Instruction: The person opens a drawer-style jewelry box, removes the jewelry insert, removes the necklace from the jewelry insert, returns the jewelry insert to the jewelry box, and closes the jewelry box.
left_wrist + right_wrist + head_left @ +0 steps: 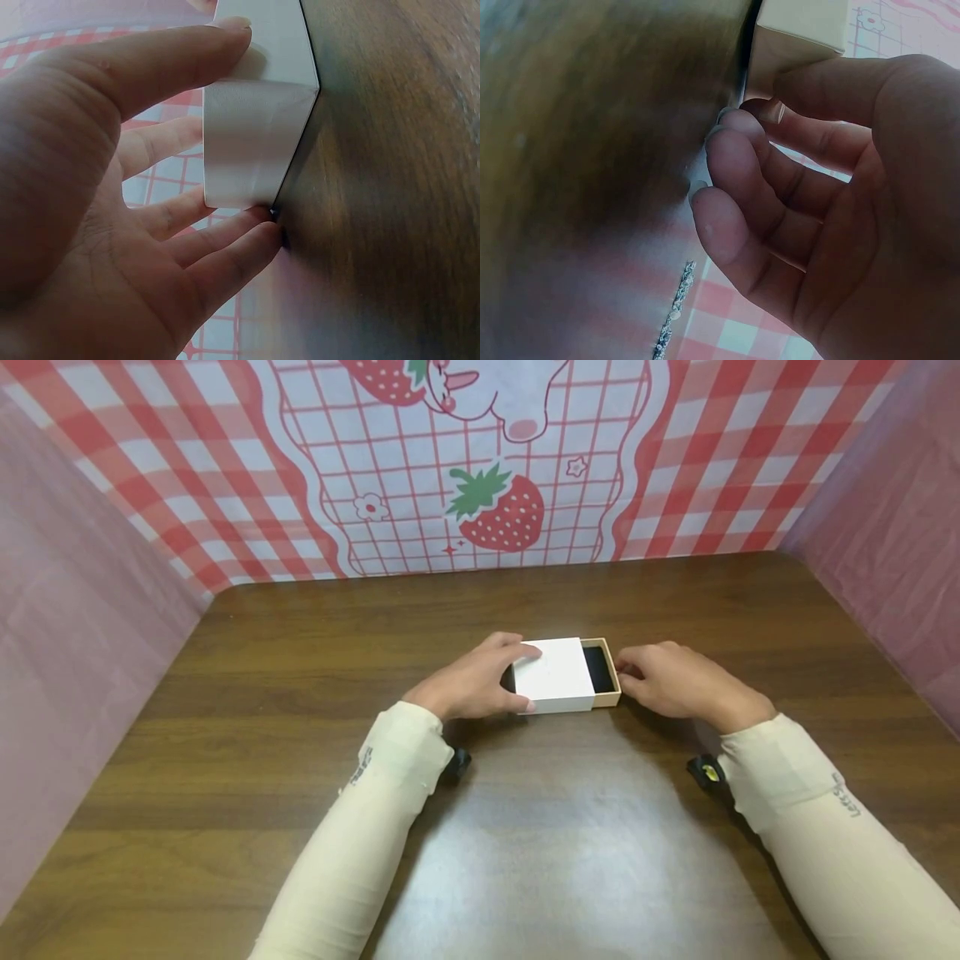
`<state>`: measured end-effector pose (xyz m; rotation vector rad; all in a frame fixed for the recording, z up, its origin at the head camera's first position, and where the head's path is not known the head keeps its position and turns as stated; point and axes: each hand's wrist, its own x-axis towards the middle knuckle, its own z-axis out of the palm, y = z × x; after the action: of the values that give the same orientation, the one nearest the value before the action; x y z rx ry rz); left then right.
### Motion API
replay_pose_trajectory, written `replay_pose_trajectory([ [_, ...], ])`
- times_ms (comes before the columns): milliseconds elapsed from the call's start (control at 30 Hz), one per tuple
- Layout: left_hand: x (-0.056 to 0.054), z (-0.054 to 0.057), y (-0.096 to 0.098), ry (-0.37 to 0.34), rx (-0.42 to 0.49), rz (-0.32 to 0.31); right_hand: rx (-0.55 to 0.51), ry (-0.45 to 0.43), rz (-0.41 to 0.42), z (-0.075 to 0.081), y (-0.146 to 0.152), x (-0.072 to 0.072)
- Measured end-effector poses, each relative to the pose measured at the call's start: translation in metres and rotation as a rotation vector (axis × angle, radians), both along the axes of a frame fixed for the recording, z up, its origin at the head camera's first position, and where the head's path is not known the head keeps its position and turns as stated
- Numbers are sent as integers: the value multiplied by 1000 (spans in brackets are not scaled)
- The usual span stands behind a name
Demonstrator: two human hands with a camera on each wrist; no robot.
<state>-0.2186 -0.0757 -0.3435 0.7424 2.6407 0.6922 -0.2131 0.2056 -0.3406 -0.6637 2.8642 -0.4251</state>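
A small white slide-out box lies flat on the table. Its tan inner drawer sticks partly out of the sleeve on the right side, showing a black lining. My left hand grips the white sleeve from its left end, thumb on the near side and fingers over the top and far side. At the drawer's outer end, my right hand pinches with thumb and curled index finger; the exact spot between them is hidden. Its other fingers curl loosely near the tabletop.
The brown wood-grain table runs back to a red-checked cloth with strawberry prints. Pink cloth walls stand on both sides. A black wrist camera sits under the right cuff, another dark one by the left.
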Motion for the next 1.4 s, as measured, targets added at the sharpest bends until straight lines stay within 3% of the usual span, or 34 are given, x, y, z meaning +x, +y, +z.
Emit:
replay_pose_trajectory([
  [1400, 2, 0, 1, 15, 2, -2, 3, 17, 4, -1, 0, 2],
])
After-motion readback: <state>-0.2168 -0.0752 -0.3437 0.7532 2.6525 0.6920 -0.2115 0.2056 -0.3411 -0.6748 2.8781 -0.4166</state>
